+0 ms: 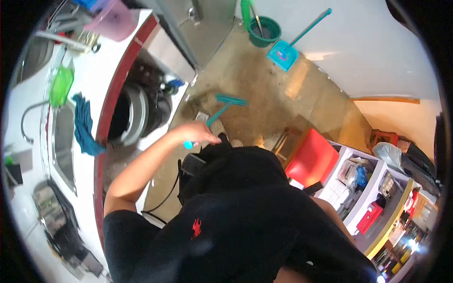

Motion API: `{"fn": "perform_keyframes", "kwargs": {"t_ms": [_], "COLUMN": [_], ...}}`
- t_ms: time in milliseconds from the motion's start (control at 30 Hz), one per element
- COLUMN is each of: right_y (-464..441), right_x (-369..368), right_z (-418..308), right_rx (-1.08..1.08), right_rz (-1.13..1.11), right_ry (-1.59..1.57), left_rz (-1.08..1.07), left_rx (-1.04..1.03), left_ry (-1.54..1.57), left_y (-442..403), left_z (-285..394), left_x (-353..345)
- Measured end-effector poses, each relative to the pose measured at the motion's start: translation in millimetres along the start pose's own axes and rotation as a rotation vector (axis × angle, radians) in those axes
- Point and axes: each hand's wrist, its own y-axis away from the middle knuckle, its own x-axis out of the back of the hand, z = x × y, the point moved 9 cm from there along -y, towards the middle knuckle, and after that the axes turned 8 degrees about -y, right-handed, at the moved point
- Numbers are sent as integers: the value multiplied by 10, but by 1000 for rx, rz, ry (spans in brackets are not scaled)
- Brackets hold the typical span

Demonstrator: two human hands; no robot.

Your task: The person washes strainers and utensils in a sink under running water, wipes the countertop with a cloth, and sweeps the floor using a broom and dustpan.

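My left hand (200, 133) is closed around the handle of a teal squeegee (218, 114) with a T-shaped head. The round blue end of its handle sticks out behind my fist. The head points away from me, over or on the brown floor (264, 111); I cannot tell whether it touches. Near the handle, my shoe (217, 127) and a small pale floor drain (202, 117) show below. Only part of my right arm (332, 216) appears beside my black shirt, and my right hand is out of sight.
Left stands a white counter (106, 61) with sink, blue cloth (84, 127) and pink bucket (113, 21); a washing machine (137, 113) sits beneath. Ahead are a green bucket (264, 32) and blue dustpan (283, 55). Right are a red-seated chair (311, 160) and cluttered shelves (373, 186).
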Motion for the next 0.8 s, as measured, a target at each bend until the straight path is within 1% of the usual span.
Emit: {"fn": "perform_keyframes", "kwargs": {"t_ms": [33, 100, 133, 233, 267, 367, 467, 567, 700, 733, 800], "right_y": [24, 36, 34, 40, 31, -11, -85, -193, -395, -444, -546], "right_x": [-36, -112, -150, -297, -335, -388, -322, -165, 264, 408, 721], "right_z": [-97, -302, -411, -712, -800, -1045, -1241, -1428, -1764, -1850, -2035], "right_rx": [2, 7, 14, 30, 36, 57, 90, 99, 89, 82, 69], "right_rz": [15, 49, 64, 102, 110, 134, 156, 143, 29, -2, -70], "right_ry": [-26, -73, -91, -145, -158, -183, -191, -217, -278, -290, -307], "left_rz": [5, -23, -89, -30, -93, -126, -100, -51, 15, 15, 47], "left_rx": [-38, -107, -114, -235, -184, -234, -303, -194, -105, -115, -37], "left_ry": [-102, -103, -138, -216, -205, -230, -395, -401, -458, -460, -514], "left_y": [37, 57, 44, 178, 211, 183, 172, 108, -50, -69, -185], "left_z": [129, 214, 210, 387, 407, 489, 587, 653, 909, 1043, 1236], "left_x": [104, 237, 290, 556, 605, 743, 880, 983, 1101, 1136, 1224]}}
